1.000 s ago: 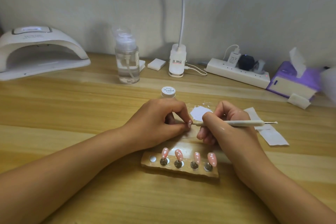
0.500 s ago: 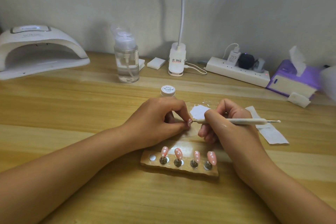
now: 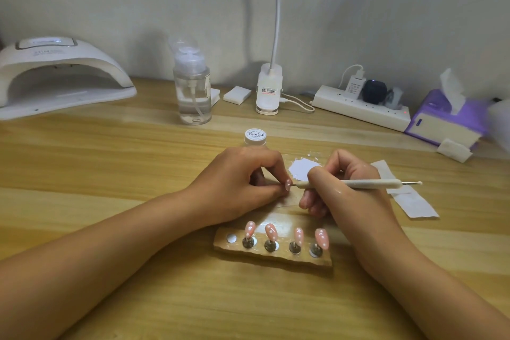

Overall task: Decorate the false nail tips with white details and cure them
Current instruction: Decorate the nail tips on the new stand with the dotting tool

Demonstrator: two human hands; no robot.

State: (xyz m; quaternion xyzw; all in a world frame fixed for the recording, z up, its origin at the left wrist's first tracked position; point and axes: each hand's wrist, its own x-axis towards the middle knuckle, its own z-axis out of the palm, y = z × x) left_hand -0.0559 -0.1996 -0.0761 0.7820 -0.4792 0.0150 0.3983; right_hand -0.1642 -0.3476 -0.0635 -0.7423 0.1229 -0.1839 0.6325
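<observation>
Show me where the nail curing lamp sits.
In the head view, the white curing lamp stands at the far-left back of the table, left of the clear pump bottle.

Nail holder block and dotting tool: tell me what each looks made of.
Nail holder block: looks like wood, matte, with tan grain and a rough, uneven edge. Dotting tool: pale matte handle, likely plastic, though the look leaves it open, with a thin metal-looking tip.

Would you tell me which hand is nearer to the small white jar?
Left. The left hand lies directly in front of the white jar, close to it; the right hand, gripping the dotting tool, is farther off to the jar's right.
</observation>
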